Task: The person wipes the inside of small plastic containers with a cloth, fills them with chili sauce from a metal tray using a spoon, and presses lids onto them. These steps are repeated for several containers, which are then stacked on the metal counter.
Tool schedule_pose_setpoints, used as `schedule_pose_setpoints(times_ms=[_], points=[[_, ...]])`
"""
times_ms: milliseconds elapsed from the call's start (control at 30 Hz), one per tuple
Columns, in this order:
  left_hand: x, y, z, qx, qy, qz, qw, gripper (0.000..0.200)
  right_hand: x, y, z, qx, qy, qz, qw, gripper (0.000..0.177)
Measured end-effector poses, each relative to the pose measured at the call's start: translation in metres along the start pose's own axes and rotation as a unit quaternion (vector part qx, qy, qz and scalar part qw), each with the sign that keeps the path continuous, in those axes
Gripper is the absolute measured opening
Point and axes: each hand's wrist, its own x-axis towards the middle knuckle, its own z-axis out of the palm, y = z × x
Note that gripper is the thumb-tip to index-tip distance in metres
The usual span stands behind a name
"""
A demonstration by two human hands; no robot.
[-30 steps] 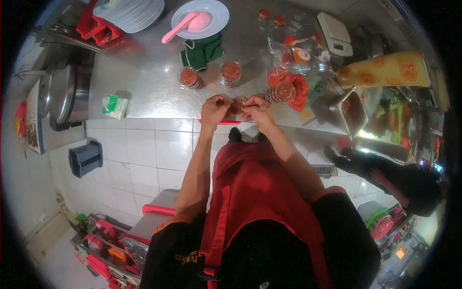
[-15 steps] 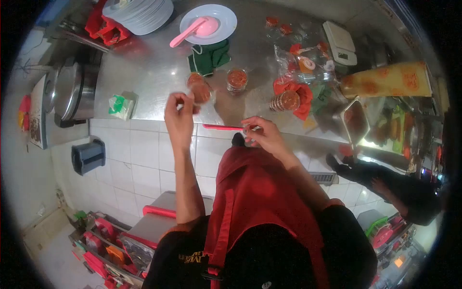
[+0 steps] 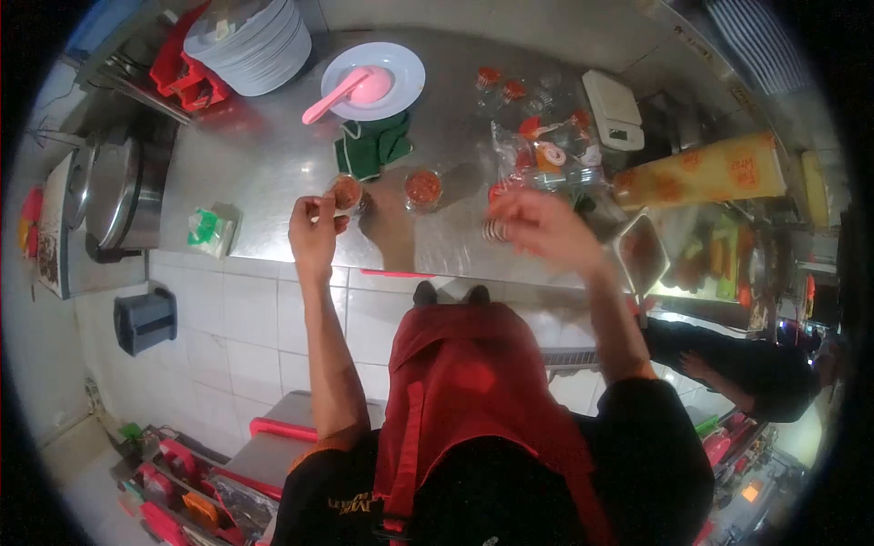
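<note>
In the head view, my left hand (image 3: 314, 235) is closed at the near-left edge of a clear cup of red-orange sauce (image 3: 347, 191), thumb and fingers against its rim. A second sauce cup (image 3: 422, 188) stands to its right on the steel table. My right hand (image 3: 544, 227) is smeared by motion and reaches over a stack of clear cups (image 3: 496, 229), hiding most of it. Whether its fingers touch the stack cannot be made out. A green cloth (image 3: 373, 146) lies just behind the left cup.
Behind the cloth sits a white plate (image 3: 407, 79) with a pink ladle (image 3: 369, 86). White stacked plates (image 3: 255, 55) stand at back left. Plastic bags (image 3: 546, 150), a white scale (image 3: 612, 109) and a sauce pan (image 3: 641, 255) are on the right. Another person (image 3: 737, 364) stands at right.
My left hand has brought its cup onto the spot of the other left cup, so one shows there now. My right hand has moved right and forward, over the stack. The camera view shifted.
</note>
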Motion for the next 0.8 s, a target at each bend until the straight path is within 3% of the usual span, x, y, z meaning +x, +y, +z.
schedule_pose_setpoints(times_ms=[67, 133, 200, 233, 300, 333, 400, 533, 600, 733, 800], points=[[-0.01, 0.016, -0.001, 0.009, -0.001, -0.032, 0.999, 0.037, 0.038, -0.01, -0.032, -0.124, 0.085, -0.03, 0.988, 0.029], [-0.021, 0.023, -0.004, -0.003, 0.02, -0.031, 0.999, 0.043, 0.093, 0.004, -0.063, -0.119, 0.171, 0.043, 0.977, 0.031], [-0.033, 0.023, -0.011, -0.001, 0.025, -0.03, 0.999, 0.047, 0.157, 0.037, -0.101, -0.324, 0.244, -0.031, 0.914, 0.043], [-0.04, 0.022, -0.016, 0.001, 0.036, -0.043, 0.998, 0.045, 0.187, 0.045, -0.113, -0.325, 0.244, -0.037, 0.913, 0.043], [-0.051, 0.013, -0.027, 0.002, 0.044, -0.068, 0.997, 0.041, 0.24, 0.049, -0.128, -0.425, 0.297, -0.026, 0.855, 0.061], [-0.06, 0.002, -0.036, 0.005, 0.043, -0.084, 0.996, 0.039, 0.26, 0.046, -0.13, -0.424, 0.286, -0.034, 0.859, 0.061], [-0.08, -0.03, -0.053, 0.002, 0.043, -0.107, 0.993, 0.036, 0.288, 0.042, -0.136, -0.529, 0.238, 0.084, 0.81, 0.071], [-0.126, -0.056, -0.071, 0.067, 0.066, -0.181, 0.979, 0.029, 0.325, 0.062, -0.132, -0.524, 0.204, 0.147, 0.814, 0.074], [-0.146, -0.068, -0.079, 0.068, 0.073, -0.198, 0.975, 0.032, 0.333, 0.07, -0.128, -0.535, 0.217, 0.114, 0.809, 0.063], [-0.168, -0.09, -0.08, 0.079, 0.038, -0.247, 0.965, 0.034, 0.333, 0.062, -0.118, -0.504, 0.227, 0.094, 0.828, 0.057], [-0.172, -0.099, -0.078, 0.086, 0.001, -0.244, 0.966, 0.038, 0.325, 0.051, -0.115, -0.427, 0.277, 0.02, 0.86, 0.051]])
